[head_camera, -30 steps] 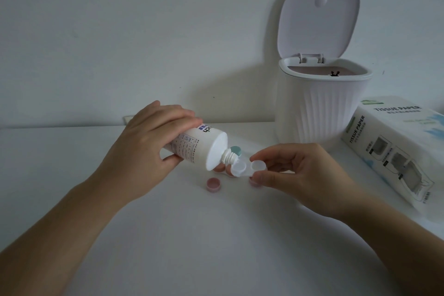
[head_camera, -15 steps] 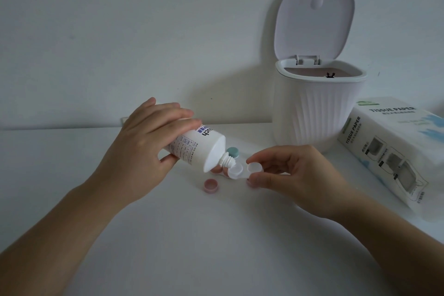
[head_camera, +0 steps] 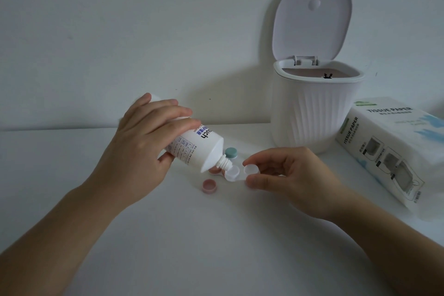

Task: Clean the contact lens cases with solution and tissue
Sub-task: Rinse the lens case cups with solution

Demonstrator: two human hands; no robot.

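Left hand (head_camera: 141,149): grip wrapped around the solution bottle (head_camera: 194,149), tilted, nozzle down over the clear lens case (head_camera: 241,172). Pink cap (head_camera: 209,186) and green cap (head_camera: 231,153) lie on the tabletop (head_camera: 192,235) beside it. Right hand (head_camera: 295,175): grip pinching the case's right end, just above the tabletop.

Home desk (mini bin (head_camera: 317,113), tissues (head_camera: 389,142))

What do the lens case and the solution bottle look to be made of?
Lens case: seemingly thin translucent plastic, smooth; its wells look milky and let light through. Solution bottle: opaque white plastic, matte with a printed label and a ribbed, threaded neck; whether it is soft or rigid cannot be told.
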